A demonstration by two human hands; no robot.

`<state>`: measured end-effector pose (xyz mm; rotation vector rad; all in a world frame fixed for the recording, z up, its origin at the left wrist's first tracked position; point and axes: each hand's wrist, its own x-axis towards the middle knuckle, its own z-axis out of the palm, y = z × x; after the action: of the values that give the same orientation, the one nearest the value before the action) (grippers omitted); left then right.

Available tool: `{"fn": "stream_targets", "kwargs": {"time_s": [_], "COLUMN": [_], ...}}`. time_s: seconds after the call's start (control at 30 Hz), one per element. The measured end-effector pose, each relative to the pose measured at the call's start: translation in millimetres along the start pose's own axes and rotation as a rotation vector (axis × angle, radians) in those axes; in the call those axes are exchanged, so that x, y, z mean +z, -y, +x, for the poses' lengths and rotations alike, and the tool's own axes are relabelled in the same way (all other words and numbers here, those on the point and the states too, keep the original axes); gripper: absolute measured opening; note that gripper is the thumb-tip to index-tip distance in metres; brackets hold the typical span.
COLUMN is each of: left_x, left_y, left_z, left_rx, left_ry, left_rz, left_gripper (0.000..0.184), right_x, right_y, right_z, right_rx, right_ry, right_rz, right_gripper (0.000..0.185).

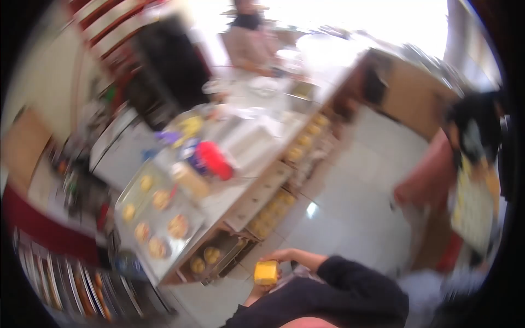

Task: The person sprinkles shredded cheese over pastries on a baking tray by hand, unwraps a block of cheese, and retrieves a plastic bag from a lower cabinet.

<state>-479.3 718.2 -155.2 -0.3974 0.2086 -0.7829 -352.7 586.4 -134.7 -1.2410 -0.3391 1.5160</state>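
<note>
A long counter with a white top (221,201) is seen running diagonally, and beside it a floor of pale glossy tiles (355,164) is spread. Under the top, trays of small yellow rounds (270,213) are set in open shelves, probably so that they can be reached from this side. At the right, a person in pink clothing (429,172) is seen, by whom a pale yellow flat panel (474,210) seems to be held; at the far end, another person (254,46) is stood by the counter. On the near end, a shiny rectangular metal tray (149,208) is laid, on which round, topped pieces (178,226) are spaced apart, perhaps so that they do not touch. Just beyond it, a cream-coloured bottle (190,179) and a bright red rounded object (215,160) are grouped. In front of the dark clothing, a small yellow block (266,272) is held by both hands, probably for a steady grip: by the right hand (278,256) at its upper side, by the left hand (258,290) from below; the exact finger positions cannot be told because of blur. Between the block and the counter's front edge, some room for moving is left above the tiles.
</note>
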Motion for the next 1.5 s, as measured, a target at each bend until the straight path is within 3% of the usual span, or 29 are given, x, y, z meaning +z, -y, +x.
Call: {"fn": "stream_targets", "kwargs": {"time_s": [0.03,0.13,0.17,0.27,0.3,0.33,0.47,0.67,0.87,0.97,1.03,1.17,1.33,1.37,1.43,1.47,1.5], "left_x": [3.5,-5.8,-11.7,-16.8,-15.8,-12.4,9.8,30.7,53.6,67.8,76.3,77.4,80.2,78.9,87.3,71.2,61.4], "left_y": [2.9,5.6,5.3,-7.7,-10.8,-10.5,-19.7,-46.4,-74.5,-89.5,-89.9,-78.5,-55.9,-40.1,0.9,-17.4,-45.4], "left_z": [-6.5,-19.6,-22.0,-48.8,-61.8,-70.9,-122.0,-190.2,-204.3,-184.4,-173.9,-164.3,-166.4,-184.0,-216.6,-227.1,-197.9], "left_rx": [0.035,0.251,0.305,0.299,0.292,0.337,0.51,0.66,0.62,0.467,0.362,0.221,0.106,0.227,0.484,0.506,0.35], "left_ry": [0.011,0.04,0.025,-0.123,-0.115,-0.172,-0.367,-0.477,-0.464,-0.528,-0.565,-0.585,-0.555,-0.543,-0.713,-0.708,-0.623], "left_rz": [-0.004,0.148,0.219,0.259,0.459,0.466,0.504,0.569,0.685,0.642,0.638,0.579,0.597,0.936,1.689,1.665,1.078], "left_gripper": [0.076,0.073,0.073,0.062,0.06,0.059,0.057,0.055,0.053,0.054,0.054,0.055,0.057,0.059,0.063,0.062,0.061], "right_x": [5.1,22.5,32.1,37.9,44.1,54.0,121.0,191.6,225.4,201.4,201.5,196.9,185.4,181.2,178.9,179.8,176.8], "right_y": [4.3,18.6,24.5,-5.4,1.1,15.1,45.0,59.4,50.6,28.1,38.8,45.5,17.3,9.6,3.5,0.9,-3.3], "right_z": [-2.3,-7.3,-9.4,20.5,25.1,29.1,52.3,104.3,123.9,144.6,141.8,119.5,102.1,102.6,89.4,80.0,66.4], "right_rx": [-0.032,-0.091,-0.016,-0.366,-0.283,-0.21,-0.262,-0.382,-0.68,-0.706,-0.463,-0.206,-0.15,-0.148,-0.119,-0.09,-0.031], "right_ry": [-0.089,0.081,0.02,-0.12,-0.054,0.003,-0.065,-0.17,-0.608,-0.458,-0.324,-0.074,-0.177,-0.195,-0.227,-0.258,-0.266], "right_rz": [-0.137,-0.333,-0.374,-0.795,-0.815,-0.832,-1.278,-1.144,-1.119,-1.078,-0.84,-0.598,-0.445,-0.425,-0.407,-0.395,-0.41], "right_gripper": [0.05,0.054,0.059,0.068,0.073,0.079,0.079,0.089,0.074,0.097,0.096,0.095,0.094,0.094,0.093,0.093,0.093]}}
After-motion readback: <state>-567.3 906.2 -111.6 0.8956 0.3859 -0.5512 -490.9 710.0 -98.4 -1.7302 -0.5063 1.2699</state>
